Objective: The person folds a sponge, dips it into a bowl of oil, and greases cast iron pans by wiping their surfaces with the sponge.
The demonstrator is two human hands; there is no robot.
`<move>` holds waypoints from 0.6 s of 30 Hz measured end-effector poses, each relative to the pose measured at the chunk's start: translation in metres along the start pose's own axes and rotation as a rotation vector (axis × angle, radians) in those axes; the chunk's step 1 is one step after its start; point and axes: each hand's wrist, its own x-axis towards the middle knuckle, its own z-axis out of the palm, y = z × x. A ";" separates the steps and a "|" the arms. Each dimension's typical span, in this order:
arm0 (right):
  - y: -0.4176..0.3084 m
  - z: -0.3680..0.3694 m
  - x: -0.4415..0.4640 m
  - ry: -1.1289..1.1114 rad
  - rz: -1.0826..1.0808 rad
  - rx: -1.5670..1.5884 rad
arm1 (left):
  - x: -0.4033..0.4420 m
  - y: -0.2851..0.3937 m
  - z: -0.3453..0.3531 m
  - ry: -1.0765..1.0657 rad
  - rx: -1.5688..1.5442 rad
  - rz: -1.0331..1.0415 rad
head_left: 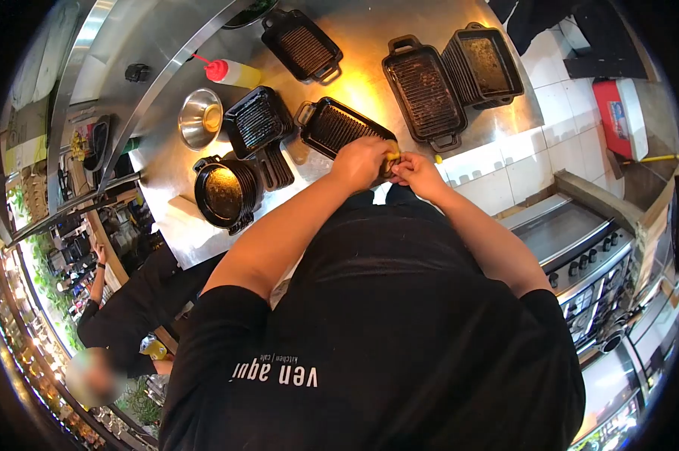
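Note:
My left hand point(360, 161) is closed at the near end of a black ridged grill pan point(342, 128), its fingers bent around a small yellow piece point(393, 156) whose kind I cannot make out. Close beside it, my right hand point(418, 174) has its fingertips pinched together by the same yellow piece; what lies between them is mostly hidden. Another small yellow bit point(438, 158) shows just past the right hand. Both hands are at the near edge of the steel table point(363, 62), in front of my black shirt.
More grill pans point(302, 46) stand on the table, with a long one point(425, 94) and stacked rectangular pans point(491, 66) to the right. Leftward are round pans point(223, 194), a steel bowl point(201, 119) and a red-capped squeeze bottle point(234, 73). A stove point(572, 248) stands right; another person point(140, 301) is left.

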 end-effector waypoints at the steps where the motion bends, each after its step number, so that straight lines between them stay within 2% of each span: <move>1: 0.001 0.000 0.000 0.000 0.027 0.045 | -0.004 -0.005 -0.012 -0.185 0.048 -0.034; 2: 0.002 -0.001 0.000 0.000 0.054 0.089 | -0.008 -0.010 -0.024 -0.370 0.095 -0.068; 4: -0.002 0.000 -0.001 -0.001 0.065 0.088 | -0.012 -0.027 -0.045 -0.413 0.116 -0.069; 6: -0.005 0.000 -0.002 -0.001 0.080 0.088 | -0.007 -0.040 -0.056 -0.085 0.215 -0.144; 10: -0.005 -0.001 -0.001 -0.004 0.098 0.066 | 0.014 -0.065 -0.063 0.002 0.406 0.001; 12: -0.004 0.001 -0.001 -0.006 0.095 0.062 | 0.011 -0.073 -0.060 -0.233 0.533 0.141; 13: -0.005 0.002 0.000 0.013 0.108 0.039 | 0.007 -0.078 -0.064 -0.225 0.531 0.141; 15: -0.005 0.003 -0.002 0.033 0.118 0.015 | -0.002 -0.084 -0.079 -0.466 0.506 0.198; 16: -0.006 0.004 -0.003 0.046 0.130 0.012 | -0.002 -0.084 -0.088 -0.462 0.508 0.200; 18: -0.006 0.005 -0.001 0.052 0.135 0.001 | 0.002 -0.084 -0.108 -0.725 0.567 0.145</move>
